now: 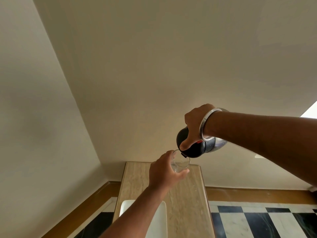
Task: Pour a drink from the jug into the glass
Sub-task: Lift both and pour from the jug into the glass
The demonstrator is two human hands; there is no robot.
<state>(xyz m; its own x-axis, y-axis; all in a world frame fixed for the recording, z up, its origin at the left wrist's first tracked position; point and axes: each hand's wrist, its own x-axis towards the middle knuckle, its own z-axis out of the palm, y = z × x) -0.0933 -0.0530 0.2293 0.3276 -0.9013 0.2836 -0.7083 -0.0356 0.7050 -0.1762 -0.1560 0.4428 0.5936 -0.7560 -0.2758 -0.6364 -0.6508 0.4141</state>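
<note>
A clear glass (181,162) is held above the far end of a narrow beige marble counter (188,194), with my left hand (163,172) wrapped around its left side. My right hand (194,125) grips a jug (197,148) with a black top and shiny metal body, tilted to the left. The jug's black spout touches the glass rim from the upper right. A little clear liquid shows in the glass. A metal bangle (206,124) sits on my right wrist and hides part of the jug.
A white rectangular plate (159,219) lies on the near part of the counter, partly under my left forearm. Cream walls meet in a corner behind the counter. A wooden skirting (257,194) and a black-and-white checkered floor (257,222) lie to the right.
</note>
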